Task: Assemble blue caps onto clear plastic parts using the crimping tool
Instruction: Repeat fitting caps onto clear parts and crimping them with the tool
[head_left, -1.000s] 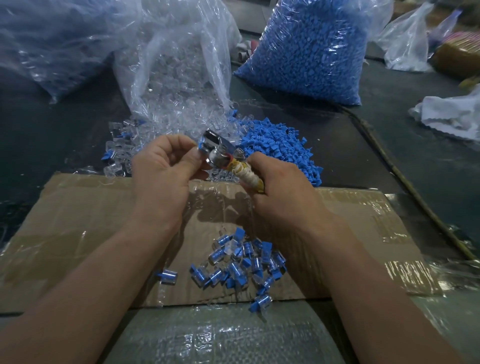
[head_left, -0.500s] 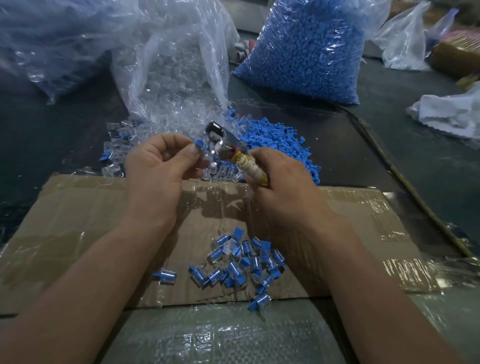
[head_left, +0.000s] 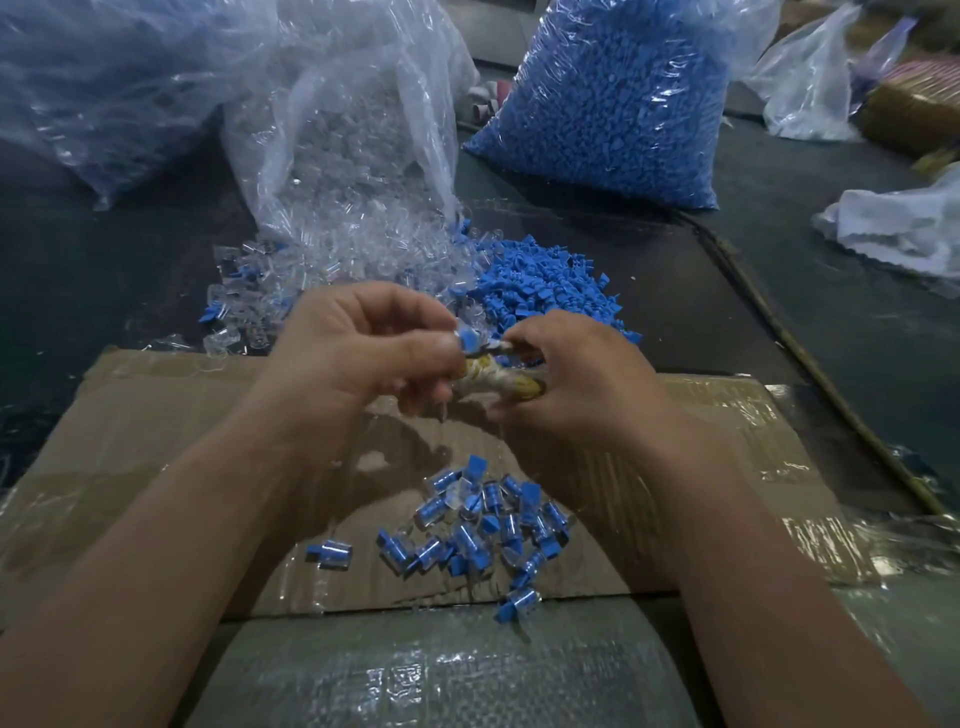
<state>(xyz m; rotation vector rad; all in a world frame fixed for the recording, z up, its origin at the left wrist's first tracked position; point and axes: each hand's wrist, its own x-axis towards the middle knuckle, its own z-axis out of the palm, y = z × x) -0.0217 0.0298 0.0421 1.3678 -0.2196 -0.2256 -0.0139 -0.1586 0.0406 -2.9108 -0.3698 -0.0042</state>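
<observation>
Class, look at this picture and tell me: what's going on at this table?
A person is fitting blue caps onto clear parts; both lie piled behind the hands. The left hand pinches a blue-capped piece, and the right hand grips the crimping tool close beside it. A heap of finished pieces lies on the cardboard below.

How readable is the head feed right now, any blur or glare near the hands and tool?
Head view: motion blur smears the left hand, its pinched part, the right hand and the tool it grips; head view: glare streaks on the taped cardboard and clear bag; head view: dim light, finished pile fairly sharp.
</observation>
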